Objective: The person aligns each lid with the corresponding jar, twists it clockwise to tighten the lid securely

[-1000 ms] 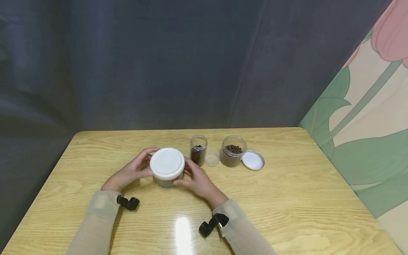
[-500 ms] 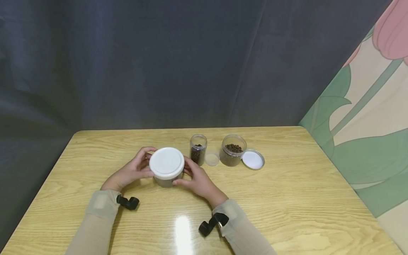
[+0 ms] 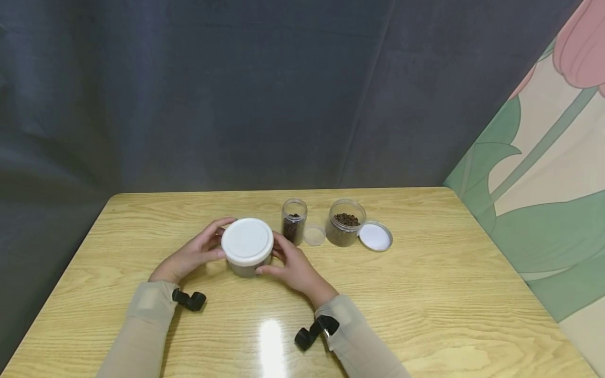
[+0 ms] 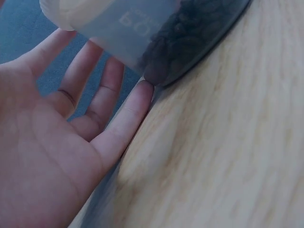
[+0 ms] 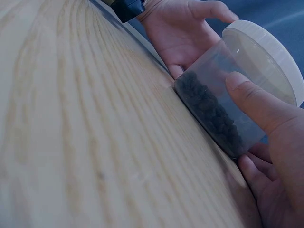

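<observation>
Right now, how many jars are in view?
3: the white-lidded jar between left hand and right hand, the slim open jar right of it, the wide open jar farther right.

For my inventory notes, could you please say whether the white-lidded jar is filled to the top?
No, the dark pieces fill only the lower part of the jar.

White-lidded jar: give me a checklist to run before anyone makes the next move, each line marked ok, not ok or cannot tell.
1. White-lidded jar upright on the table: ok.
2. White lid on the jar: ok.
3. White lid screwed tight: cannot tell.
4. Right hand holding the jar: ok, thumb on its clear wall.
5. Left hand at the jar's other side: ok, touching it.
6. Neighbouring containers covered: not ok, the narrow jar and wide jar both stand open.
</observation>
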`<state>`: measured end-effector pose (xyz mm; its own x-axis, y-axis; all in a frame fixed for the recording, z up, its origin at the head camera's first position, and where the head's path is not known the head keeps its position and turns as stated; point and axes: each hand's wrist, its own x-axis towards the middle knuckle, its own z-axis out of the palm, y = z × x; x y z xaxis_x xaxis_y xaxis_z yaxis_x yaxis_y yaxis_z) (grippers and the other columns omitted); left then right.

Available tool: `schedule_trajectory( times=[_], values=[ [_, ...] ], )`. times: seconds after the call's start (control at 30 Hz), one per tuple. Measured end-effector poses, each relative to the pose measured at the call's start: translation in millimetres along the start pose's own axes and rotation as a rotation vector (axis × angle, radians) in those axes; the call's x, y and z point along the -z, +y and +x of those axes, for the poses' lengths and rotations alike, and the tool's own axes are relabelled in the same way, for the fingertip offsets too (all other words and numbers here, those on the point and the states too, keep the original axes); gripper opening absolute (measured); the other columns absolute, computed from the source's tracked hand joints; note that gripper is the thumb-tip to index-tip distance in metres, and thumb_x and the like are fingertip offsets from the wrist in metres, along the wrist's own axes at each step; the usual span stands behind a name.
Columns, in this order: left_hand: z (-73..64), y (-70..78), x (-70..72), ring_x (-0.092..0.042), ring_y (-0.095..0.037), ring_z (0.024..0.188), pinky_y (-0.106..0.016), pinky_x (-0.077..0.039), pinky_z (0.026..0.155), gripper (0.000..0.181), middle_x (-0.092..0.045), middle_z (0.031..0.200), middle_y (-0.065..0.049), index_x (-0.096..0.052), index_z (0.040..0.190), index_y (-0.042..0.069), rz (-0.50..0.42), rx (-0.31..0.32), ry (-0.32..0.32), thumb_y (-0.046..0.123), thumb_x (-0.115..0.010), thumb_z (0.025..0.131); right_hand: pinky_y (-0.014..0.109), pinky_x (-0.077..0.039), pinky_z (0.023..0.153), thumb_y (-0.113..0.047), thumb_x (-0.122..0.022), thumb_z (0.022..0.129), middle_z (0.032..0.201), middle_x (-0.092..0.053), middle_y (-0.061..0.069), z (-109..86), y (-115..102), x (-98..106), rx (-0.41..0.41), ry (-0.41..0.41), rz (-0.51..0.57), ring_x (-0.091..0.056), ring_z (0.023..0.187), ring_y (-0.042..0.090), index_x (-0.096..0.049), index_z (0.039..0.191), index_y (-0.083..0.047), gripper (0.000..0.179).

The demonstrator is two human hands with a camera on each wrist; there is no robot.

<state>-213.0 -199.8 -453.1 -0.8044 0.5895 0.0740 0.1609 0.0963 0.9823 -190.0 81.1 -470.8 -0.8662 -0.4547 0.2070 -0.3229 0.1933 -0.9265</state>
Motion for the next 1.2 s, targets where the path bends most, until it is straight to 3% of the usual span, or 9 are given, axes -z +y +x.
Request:
schedule_trajectory(
  times=[0.13,0.27,0.47,0.77,0.97,1.07,1.2],
  values=[
    [1.0,-1.7,-0.1,-0.052,-0.027,0.124,-0.032,-0.044,0.104,0.073,-0.043,0.127,-0.017,-0.028,0.154,0.016,-0.012,-0.039,0.009,0.013,-0.07,0.095,0.026,-0.042,0.111,-0.005,-0.085,0.081,0.153,-0.046,0.012,0.1,0.1,0.0,-0.007,-0.002,0.008,-0.05,0.137,0.024,-0.038,0.154,-0.008,0.087],
    [2.6,-1.3,-1.3,-0.052,-0.022,0.121,-0.025,-0.048,0.102,0.076,-0.042,0.125,-0.018,-0.028,0.152,0.013,-0.032,-0.052,0.008,0.007,-0.075,0.092,0.03,-0.042,0.113,-0.001,-0.084,0.08,0.154,-0.045,0.014,0.6,-0.1,-0.7,-0.013,-0.001,0.024,-0.049,0.138,0.027,-0.036,0.156,-0.006,0.089],
    [3.8,-0.2,-1.8,-0.053,-0.019,0.121,-0.023,-0.049,0.101,0.078,-0.043,0.124,-0.016,-0.027,0.153,0.011,-0.009,-0.034,0.013,0.008,-0.075,0.092,0.03,-0.042,0.113,-0.003,-0.084,0.081,0.154,-0.045,0.013,0.4,-0.4,-0.4,-0.014,-0.002,0.025,-0.049,0.138,0.026,-0.036,0.156,-0.008,0.089],
    [1.8,-0.7,0.2,-0.05,-0.024,0.13,-0.043,-0.044,0.105,0.071,-0.044,0.151,-0.009,-0.029,0.16,0.022,0.006,-0.012,-0.005,0.016,-0.066,0.1,0.025,-0.042,0.111,-0.008,-0.085,0.081,0.154,-0.046,0.009,0.5,-1.0,0.2,-0.024,0.0,-0.002,-0.05,0.137,0.021,-0.037,0.156,-0.011,0.088],
    [1.9,-2.7,1.0,-0.05,-0.026,0.128,-0.05,-0.045,0.103,0.072,-0.046,0.147,-0.012,-0.027,0.161,0.019,0.018,-0.013,-0.003,0.016,-0.066,0.1,0.026,-0.042,0.111,-0.008,-0.085,0.082,0.152,-0.047,0.01,0.1,-1.3,0.2,-0.013,0.004,0.001,-0.05,0.137,0.023,-0.038,0.155,-0.01,0.086],
    [1.7,-2.8,0.9,-0.051,-0.026,0.127,-0.047,-0.043,0.104,0.072,-0.047,0.142,-0.013,-0.028,0.16,0.02,0.025,-0.012,0.006,0.015,-0.066,0.099,0.026,-0.042,0.111,-0.009,-0.084,0.082,0.152,-0.048,0.01,0.3,-0.9,0.2,-0.018,0.002,0.0,-0.05,0.137,0.022,-0.038,0.155,-0.011,0.086],
    [2.4,-2.6,0.2,-0.053,-0.025,0.124,-0.033,-0.044,0.105,0.077,-0.046,0.131,-0.015,-0.027,0.158,0.017,0.012,-0.02,0.02,0.013,-0.071,0.095,0.024,-0.042,0.111,-0.009,-0.085,0.081,0.152,-0.048,0.009,0.8,-1.0,0.2,-0.026,-0.001,-0.006,-0.05,0.136,0.019,-0.038,0.155,-0.011,0.088]
  ],
)
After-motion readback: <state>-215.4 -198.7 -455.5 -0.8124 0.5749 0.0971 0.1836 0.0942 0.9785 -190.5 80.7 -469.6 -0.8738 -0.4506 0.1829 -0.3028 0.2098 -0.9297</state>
